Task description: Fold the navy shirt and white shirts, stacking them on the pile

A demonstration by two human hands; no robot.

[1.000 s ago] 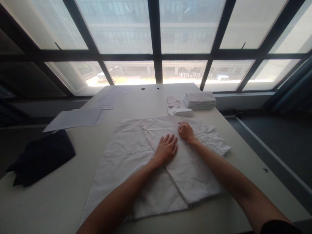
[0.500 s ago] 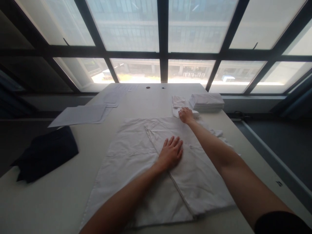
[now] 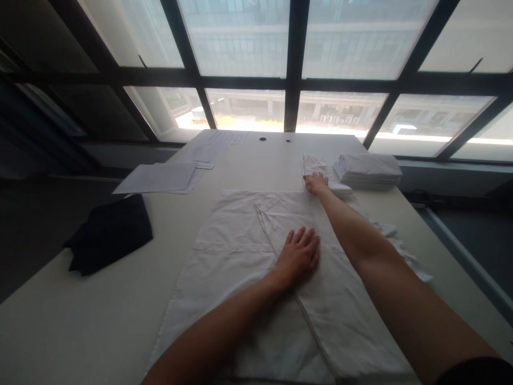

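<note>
A white garment [image 3: 236,278], probably a shirt, is spread over the table with a diagonal seam line down its middle. My left hand [image 3: 300,254] lies flat on it, fingers extended and nothing held. Beyond the garment's far edge, my right hand [image 3: 316,183] reaches out and rests on a folded piece of white cloth [image 3: 315,162]. Its fingers are slightly bent and apart on the fabric; whether that piece belongs to the garment, I cannot tell. My right forearm passes over the garment's right side and hides part of it. Crumpled white fabric [image 3: 409,259] sticks out beyond that arm.
A stack of folded white cloths [image 3: 368,171] stands by the table's right edge. White paper sheets [image 3: 160,177] lie at the back left, and a dark folded cloth [image 3: 110,232] sits nearer on the left. The white table [image 3: 276,160] reaches to large windows [image 3: 240,109].
The camera view has shifted, moving the scene rightward in the picture. My right hand's fingers have loosened from a closed grip and spread on the cloth. My left hand stays flat on the garment.
</note>
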